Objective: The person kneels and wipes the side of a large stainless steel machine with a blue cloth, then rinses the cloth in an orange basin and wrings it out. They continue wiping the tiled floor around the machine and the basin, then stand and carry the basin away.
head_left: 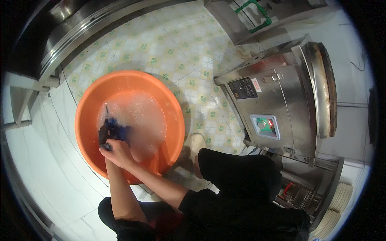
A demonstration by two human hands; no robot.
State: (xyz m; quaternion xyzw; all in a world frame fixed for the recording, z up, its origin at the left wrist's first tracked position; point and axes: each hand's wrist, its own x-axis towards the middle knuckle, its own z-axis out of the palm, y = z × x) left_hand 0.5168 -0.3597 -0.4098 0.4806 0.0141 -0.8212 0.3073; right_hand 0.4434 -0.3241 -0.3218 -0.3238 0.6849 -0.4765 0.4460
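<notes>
A round orange plastic basin point(172, 90) stands on the floor before me, with cloudy, sudsy water point(147, 120) in it. My right hand point(117, 153) is closed on a dark part of a wet cloth item point(113, 129), over the basin's near left side. The item is bunched, black and blue, and partly in the water; its exact kind cannot be told. The forearm of my left hand point(112, 164) reaches up from below, and the hand itself is mostly hidden behind my right hand, so its fingers cannot be made out.
Right of the basin stands a stainless steel kitchen appliance point(271, 99) with a lit control panel point(265, 126). Stacked pale plates point(340, 198) are at the lower right. A steel counter edge point(81, 33) runs along the upper left. My shoe point(197, 144) is beside the basin on patterned floor tiles point(162, 39).
</notes>
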